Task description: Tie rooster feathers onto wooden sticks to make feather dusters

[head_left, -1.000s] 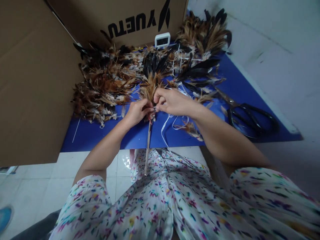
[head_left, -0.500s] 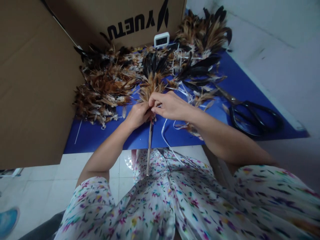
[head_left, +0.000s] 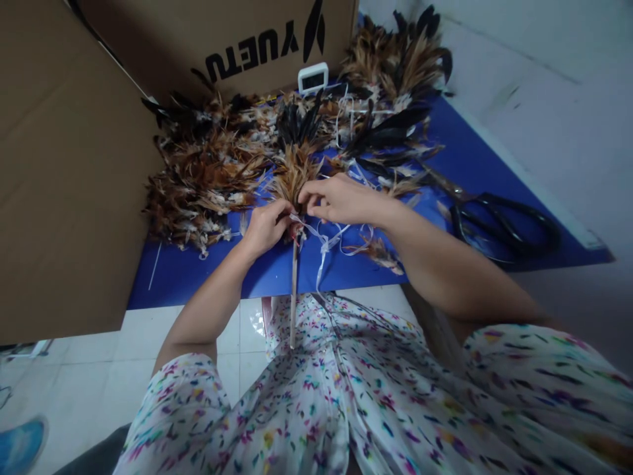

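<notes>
A thin wooden stick (head_left: 293, 290) points toward me, with a tuft of brown feathers (head_left: 293, 177) at its far end. My left hand (head_left: 266, 226) is closed around the stick where the feathers meet it. My right hand (head_left: 341, 199) sits just to the right, its fingers pinching a thin white string (head_left: 322, 245) that loops from the stick's top down over the blue table (head_left: 208, 277). The two hands almost touch.
Heaps of brown and black feathers (head_left: 202, 171) cover the table's far half. Large black scissors (head_left: 499, 221) lie at the right. A cardboard box (head_left: 222, 39) and a cardboard sheet (head_left: 59, 171) stand behind and at left. A small white device (head_left: 313, 78) stands by the box.
My right hand has shifted slightly right and away from the stick's top, drawing the white string out into a loop. My left hand keeps its grip on the stick.
</notes>
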`<state>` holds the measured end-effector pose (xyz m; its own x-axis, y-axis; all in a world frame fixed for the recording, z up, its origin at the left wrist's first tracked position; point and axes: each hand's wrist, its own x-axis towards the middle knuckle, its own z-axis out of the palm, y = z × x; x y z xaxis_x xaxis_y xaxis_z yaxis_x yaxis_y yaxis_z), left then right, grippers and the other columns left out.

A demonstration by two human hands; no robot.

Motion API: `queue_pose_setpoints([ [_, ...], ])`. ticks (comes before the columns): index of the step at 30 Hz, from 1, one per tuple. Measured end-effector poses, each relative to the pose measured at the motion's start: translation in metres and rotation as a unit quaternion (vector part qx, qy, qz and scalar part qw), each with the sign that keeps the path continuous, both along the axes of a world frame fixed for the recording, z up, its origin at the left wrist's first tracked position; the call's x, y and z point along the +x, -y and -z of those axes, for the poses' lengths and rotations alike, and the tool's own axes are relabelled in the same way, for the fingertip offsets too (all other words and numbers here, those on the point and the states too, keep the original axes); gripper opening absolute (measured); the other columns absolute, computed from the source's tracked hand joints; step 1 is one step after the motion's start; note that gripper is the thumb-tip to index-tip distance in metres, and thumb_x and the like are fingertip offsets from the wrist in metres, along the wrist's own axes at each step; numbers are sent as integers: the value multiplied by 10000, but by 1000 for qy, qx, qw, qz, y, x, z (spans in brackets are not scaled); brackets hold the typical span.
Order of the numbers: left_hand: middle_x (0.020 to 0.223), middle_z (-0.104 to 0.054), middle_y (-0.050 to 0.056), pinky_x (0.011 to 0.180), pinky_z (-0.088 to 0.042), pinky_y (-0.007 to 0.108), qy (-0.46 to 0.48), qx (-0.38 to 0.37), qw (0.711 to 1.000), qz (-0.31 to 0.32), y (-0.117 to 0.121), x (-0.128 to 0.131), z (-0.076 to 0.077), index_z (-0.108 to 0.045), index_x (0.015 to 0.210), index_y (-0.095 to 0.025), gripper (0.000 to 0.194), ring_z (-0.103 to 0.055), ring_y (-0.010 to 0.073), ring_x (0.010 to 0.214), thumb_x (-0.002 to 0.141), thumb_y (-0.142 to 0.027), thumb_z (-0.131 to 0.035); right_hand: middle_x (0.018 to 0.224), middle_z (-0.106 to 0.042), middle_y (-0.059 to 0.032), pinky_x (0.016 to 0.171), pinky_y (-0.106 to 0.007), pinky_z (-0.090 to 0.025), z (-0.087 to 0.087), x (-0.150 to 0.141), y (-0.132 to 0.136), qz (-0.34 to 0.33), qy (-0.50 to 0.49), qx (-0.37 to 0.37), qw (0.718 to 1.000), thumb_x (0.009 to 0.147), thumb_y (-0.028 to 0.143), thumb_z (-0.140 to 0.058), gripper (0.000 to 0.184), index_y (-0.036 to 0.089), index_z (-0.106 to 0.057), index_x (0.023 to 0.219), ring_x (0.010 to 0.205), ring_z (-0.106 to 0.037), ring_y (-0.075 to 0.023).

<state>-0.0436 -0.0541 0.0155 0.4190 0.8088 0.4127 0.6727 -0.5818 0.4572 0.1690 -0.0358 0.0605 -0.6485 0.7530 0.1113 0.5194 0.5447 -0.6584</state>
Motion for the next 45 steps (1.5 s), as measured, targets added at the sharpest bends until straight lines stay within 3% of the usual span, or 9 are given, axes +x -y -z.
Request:
queue_pose_setpoints([
  [10, 730, -671, -11, 646, -440, 218, 26, -23, 999, -8, -2, -2, 3, -620, 801, -176, 18, -584, 105, 645, 798, -184, -605, 675, -629, 13, 608, -237, -305, 26, -19, -2, 4, -59, 40, 997, 793, 214, -654, 112, 144, -700, 869, 609, -507, -92],
  [16, 711, -659, -18, 624, -427, 212, 34, -31, 999, -14, -2, -4, 3, -620, 809, -173, 100, -564, 96, 625, 819, -272, -619, 552, -582, 29, 620, -238, -343, 21, -15, -5, -27, -81, 19, 996, 839, 233, -583, 168, 143, -722, 805, 554, -522, -91],
  [23, 675, -646, -14, 597, -437, 222, 72, -79, 994, -20, -1, -5, 4, -606, 795, -174, 130, -576, 105, 610, 821, -299, -632, 624, -629, 9, 624, -230, -364, 17, -13, -5, 26, -94, 33, 995, 729, 153, -591, 120, 131, -710, 732, 606, -540, -95],
  [30, 623, -648, -5, 539, -490, 234, 243, -221, 944, -3, -6, -4, 8, -548, 728, -173, 399, -594, 102, 530, 672, -500, -770, 658, -635, 5, 608, -230, -358, 26, -13, -10, -46, -96, 55, 993, 765, 255, -595, 159, 145, -704, 728, 607, -523, -91],
  [36, 641, -665, 7, 548, -515, 237, 295, -270, 917, -10, -8, -5, 6, -559, 680, -160, 486, -601, 97, 533, 536, -524, -845, 735, -650, -12, 634, -231, -373, 32, -17, -9, -78, -79, 107, 988, 759, 196, -575, 145, 153, -712, 735, 630, -526, -94],
  [40, 664, -669, 2, 602, -519, 239, 286, -252, 924, -11, -7, -6, 6, -576, 676, -153, 436, -616, 98, 583, 541, -458, -856, 743, -664, -18, 654, -232, -393, 31, -17, -10, -48, -111, 85, 989, 757, 204, -588, 135, 142, -709, 761, 671, -567, -108],
  [45, 741, -700, 37, 670, -518, 248, 212, -187, 959, -4, -4, -7, 4, -624, 699, -146, 312, -640, 117, 670, 656, -402, -796, 737, -691, 8, 667, -223, -408, 34, -18, -12, 13, -113, 38, 993, 706, 115, -570, 209, 158, -725, 839, 680, -597, -109],
])
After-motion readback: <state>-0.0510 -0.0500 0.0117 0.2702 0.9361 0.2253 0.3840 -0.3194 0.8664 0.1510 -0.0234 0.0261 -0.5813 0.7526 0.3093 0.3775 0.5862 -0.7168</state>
